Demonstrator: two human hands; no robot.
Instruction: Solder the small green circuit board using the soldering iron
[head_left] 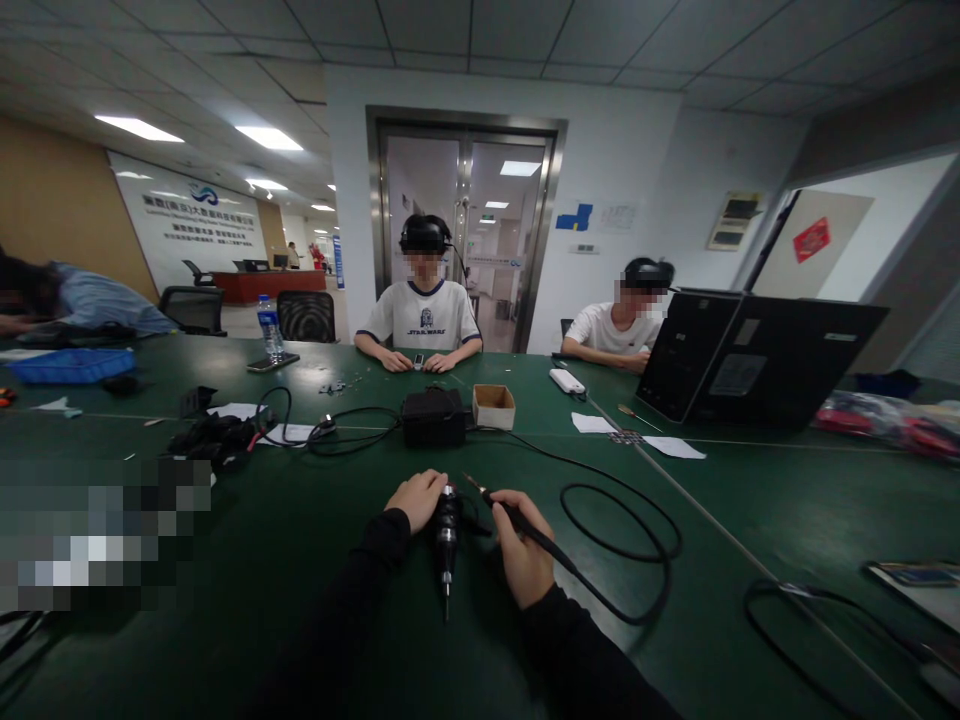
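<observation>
My left hand [417, 497] is closed over the top of a dark cylindrical tool [447, 540] that lies on the green table [300, 540], its metal tip pointing toward me. My right hand [523, 555] grips a thin black pen-shaped tool [517, 518] like a pencil. Its pointed tip [471, 482] sits just right of the left hand. A black cable [622, 545] runs from that tool and loops over the table on the right. Both sleeves are black.
A black power box [433, 417] and a small cardboard box [493, 406] stand beyond my hands. Tangled cables [225, 435] lie at the left. Two people sit across the table. A black open case [750, 365] stands at the right, a blue tray [71, 365] at far left.
</observation>
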